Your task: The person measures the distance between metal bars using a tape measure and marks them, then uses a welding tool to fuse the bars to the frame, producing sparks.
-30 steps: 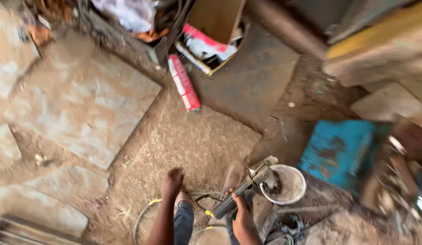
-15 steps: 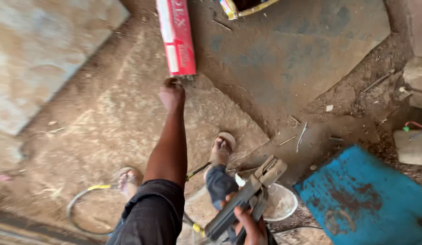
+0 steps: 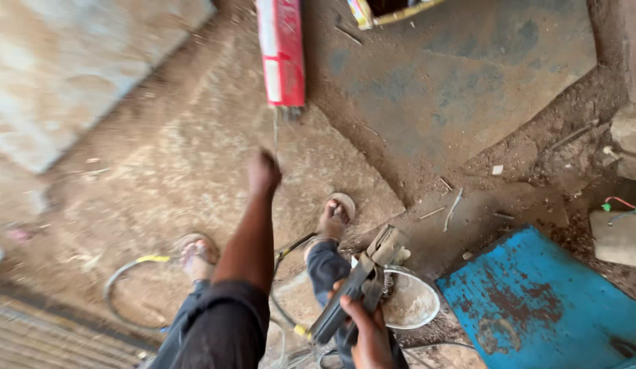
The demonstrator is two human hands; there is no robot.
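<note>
The left hand [image 3: 264, 171] is reaching far out from the body, arm nearly straight, and is closing around a thin welding rod [image 3: 276, 133] whose far end is sitting in the open mouth of the long red rod packet [image 3: 281, 51] lying on the dirt floor [image 3: 160, 171]. The frame is blurred, so the fingers seem pinched shut on the rod, though I cannot be certain. To do this well, the pull should be running straight along the packet's length — toward the body — so one rod is sliding free without dragging its neighbours out or bending. The right hand [image 3: 364, 335] is staying low and near, wrapped closed around the handle of an electrode holder [image 3: 355, 290], its clamp pointing up and away beside a pale round bowl [image 3: 410, 301]. A chipped blue metal sheet [image 3: 536, 307] is lying to the right.
</note>
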